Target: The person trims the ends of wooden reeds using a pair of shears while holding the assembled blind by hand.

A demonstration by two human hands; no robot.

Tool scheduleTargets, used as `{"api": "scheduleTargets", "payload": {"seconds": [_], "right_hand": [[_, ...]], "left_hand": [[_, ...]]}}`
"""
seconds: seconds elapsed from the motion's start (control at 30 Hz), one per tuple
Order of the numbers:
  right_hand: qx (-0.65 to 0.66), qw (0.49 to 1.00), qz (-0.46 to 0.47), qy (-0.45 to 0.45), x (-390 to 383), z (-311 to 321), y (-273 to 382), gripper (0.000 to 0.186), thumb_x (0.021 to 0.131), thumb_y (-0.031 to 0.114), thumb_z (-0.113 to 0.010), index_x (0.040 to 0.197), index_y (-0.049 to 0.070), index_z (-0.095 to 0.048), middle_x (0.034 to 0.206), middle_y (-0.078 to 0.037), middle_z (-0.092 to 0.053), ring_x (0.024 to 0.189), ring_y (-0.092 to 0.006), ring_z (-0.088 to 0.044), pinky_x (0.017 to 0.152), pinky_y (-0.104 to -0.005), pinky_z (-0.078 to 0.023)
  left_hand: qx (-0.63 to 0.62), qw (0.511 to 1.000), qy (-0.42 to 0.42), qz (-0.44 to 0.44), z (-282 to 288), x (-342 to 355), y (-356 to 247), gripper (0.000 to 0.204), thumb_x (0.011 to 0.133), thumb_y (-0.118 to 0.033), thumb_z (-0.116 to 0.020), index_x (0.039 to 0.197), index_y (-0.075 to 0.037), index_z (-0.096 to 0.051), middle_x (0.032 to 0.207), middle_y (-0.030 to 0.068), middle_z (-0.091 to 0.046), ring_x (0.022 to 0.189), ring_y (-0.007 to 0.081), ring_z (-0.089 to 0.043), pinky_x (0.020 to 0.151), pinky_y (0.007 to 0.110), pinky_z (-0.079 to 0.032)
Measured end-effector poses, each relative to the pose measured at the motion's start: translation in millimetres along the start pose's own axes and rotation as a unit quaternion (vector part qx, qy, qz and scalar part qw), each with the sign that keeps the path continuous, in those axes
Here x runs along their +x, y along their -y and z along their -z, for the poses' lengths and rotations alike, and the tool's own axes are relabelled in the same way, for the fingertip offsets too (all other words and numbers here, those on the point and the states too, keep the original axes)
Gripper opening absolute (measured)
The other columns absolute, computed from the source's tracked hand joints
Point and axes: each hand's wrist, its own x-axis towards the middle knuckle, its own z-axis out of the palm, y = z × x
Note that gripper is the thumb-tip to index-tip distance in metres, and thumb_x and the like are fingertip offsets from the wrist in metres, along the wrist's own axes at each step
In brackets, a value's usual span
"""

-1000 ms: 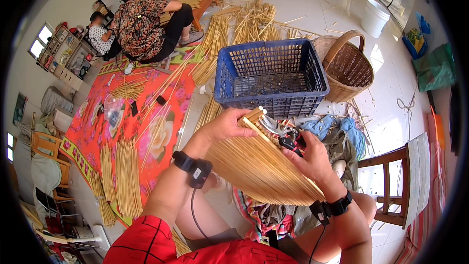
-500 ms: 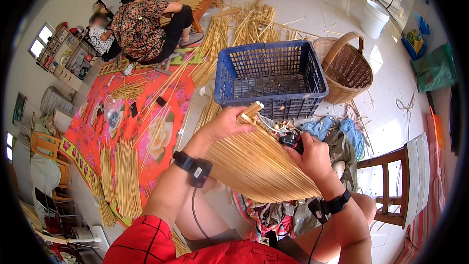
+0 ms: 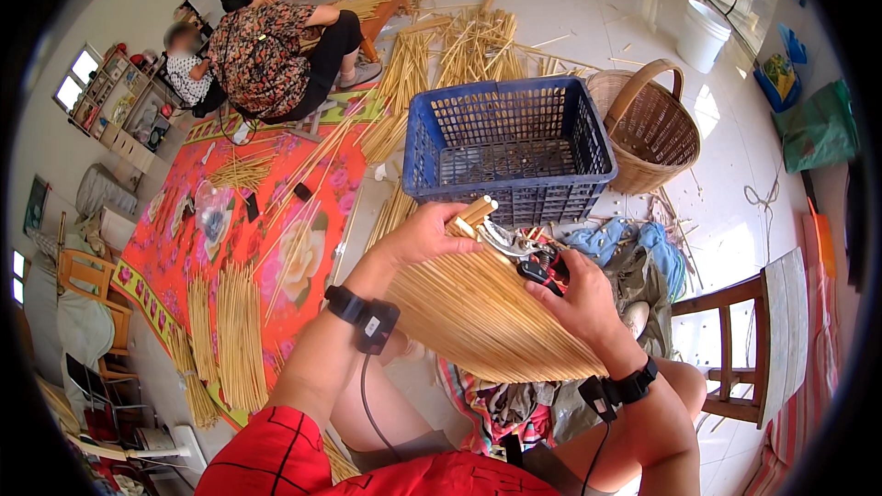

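A panel of pale straw-coloured sticks [image 3: 487, 326], laid side by side, slants across my lap. Its far corner is in my left hand [image 3: 424, 237], fingers closed round the edge and thumb on top, beside a few thicker stick ends [image 3: 475, 211]. My right hand [image 3: 588, 298] is closed on pruning shears [image 3: 540, 274] with black and red handles. Their metal blades point up and left, close to those stick ends and my left thumb; the blades look parted. The right fingers are partly hidden behind the handles.
Beyond the panel stands a blue plastic crate [image 3: 510, 186], with a wicker basket [image 3: 657, 142] to its right. Loose sticks [image 3: 478, 46] lie behind. A red floral mat [image 3: 303, 262] with stick bundles spreads left. A wooden stool [image 3: 776, 340] is at right. Two people sit far left.
My right hand has turned and shifted slightly, bringing the shears' blades into plain view near the stick ends. The handles look wider apart. My left hand has hardly moved.
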Motion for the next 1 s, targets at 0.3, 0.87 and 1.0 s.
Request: {"api": "scheduleTargets", "payload": {"seconds": [0.3,0.87,1.0], "right_hand": [[-0.024,1.000,0.020,0.002,5.2,11.9,4.1,0.071,0.079,0.045,-0.080,0.128,-0.001,-0.055,0.097,-0.019,-0.068,0.088,-0.0350,-0.068,0.079,-0.0434,-0.055],[-0.056,0.996,0.060,-0.046,6.0,8.4,3.8,0.059,0.075,0.044,-0.083,0.106,-0.001,-0.059,0.085,-0.015,-0.067,0.078,-0.0355,-0.067,0.069,-0.0436,-0.054],[-0.066,0.990,0.095,-0.086,6.5,4.1,-0.1,0.054,0.073,0.044,-0.085,0.093,0.001,-0.060,0.078,-0.013,-0.065,0.072,-0.0349,-0.066,0.065,-0.0440,-0.053]], "left_hand": [[-0.020,1.000,0.016,0.010,0.1,0.3,0.2,0.043,0.083,-0.014,-0.082,0.120,0.001,-0.066,0.104,0.0033,-0.071,0.095,0.0092,-0.060,0.088,0.028,-0.050],[-0.031,0.998,0.050,0.014,2.1,1.5,4.0,0.048,0.085,-0.011,-0.079,0.128,0.001,-0.061,0.114,0.0023,-0.069,0.104,0.0097,-0.060,0.094,0.029,-0.049],[-0.056,0.998,0.036,0.013,0.4,-1.0,2.5,0.043,0.084,-0.011,-0.080,0.122,0.001,-0.065,0.110,0.0029,-0.071,0.100,0.0087,-0.060,0.091,0.028,-0.049]]}}
